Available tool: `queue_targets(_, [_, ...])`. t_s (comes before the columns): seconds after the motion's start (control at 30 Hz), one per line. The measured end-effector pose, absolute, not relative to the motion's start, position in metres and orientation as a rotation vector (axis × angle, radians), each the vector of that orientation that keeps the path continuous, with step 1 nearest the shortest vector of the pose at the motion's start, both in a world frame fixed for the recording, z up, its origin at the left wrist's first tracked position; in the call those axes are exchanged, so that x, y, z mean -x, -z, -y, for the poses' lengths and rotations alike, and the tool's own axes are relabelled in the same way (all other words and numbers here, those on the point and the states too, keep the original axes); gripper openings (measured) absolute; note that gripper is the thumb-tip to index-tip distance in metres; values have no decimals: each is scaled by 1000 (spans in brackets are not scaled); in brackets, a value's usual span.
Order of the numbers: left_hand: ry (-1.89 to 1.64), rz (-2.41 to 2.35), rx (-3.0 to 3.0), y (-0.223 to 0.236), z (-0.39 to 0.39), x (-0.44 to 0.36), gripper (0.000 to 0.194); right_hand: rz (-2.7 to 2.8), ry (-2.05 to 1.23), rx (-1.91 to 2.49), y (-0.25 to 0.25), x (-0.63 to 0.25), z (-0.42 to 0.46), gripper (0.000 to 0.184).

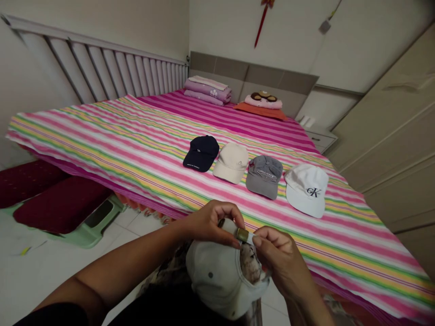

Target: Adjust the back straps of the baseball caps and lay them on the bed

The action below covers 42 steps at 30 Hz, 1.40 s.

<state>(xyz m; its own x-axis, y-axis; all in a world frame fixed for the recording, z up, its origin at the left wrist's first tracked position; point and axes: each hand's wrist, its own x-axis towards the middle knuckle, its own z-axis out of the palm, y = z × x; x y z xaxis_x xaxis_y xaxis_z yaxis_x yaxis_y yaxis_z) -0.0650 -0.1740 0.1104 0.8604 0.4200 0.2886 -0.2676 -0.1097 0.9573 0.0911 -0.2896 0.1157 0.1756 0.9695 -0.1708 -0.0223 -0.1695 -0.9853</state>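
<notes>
A pale baseball cap [212, 278] rests at my lap, its rear opening facing right. My left hand [217, 225] pinches the brass-coloured buckle [242, 234] of the cap's back strap between thumb and fingers. On the other side, my right hand [279, 254] is closed on the white strap end [251, 238] coming out of that buckle. Beyond my hands, a row of caps lies on the bed: a navy cap [202, 151], a beige cap [231, 162], a grey cap [265, 175] and a white CK cap [307, 188].
The bed's striped sheet [136, 149] spreads in front of me. Folded purple bedding [209, 90] and a pink pillow [263, 102] sit near the headboard [234, 68]. Left are a green stool [98, 226] with a dark red cover and a radiator [102, 65]. A wardrobe [390, 149] stands right.
</notes>
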Motion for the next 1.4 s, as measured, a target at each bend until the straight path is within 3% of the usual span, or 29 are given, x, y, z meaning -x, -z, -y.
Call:
queue_targets(0.27, [-844,-102,-1782,-107,175,64,21,888,-1276,1325,-114,-86,287,31])
queue_targets(0.67, [-887,-173,-1249,-86,187,54,25,638,-1361,1098,-100,-64,284,31])
queue_targets(1.4, [-915,-6,-1439,-77,184,60,27,654,-1344,1126,-106,-65,281,27])
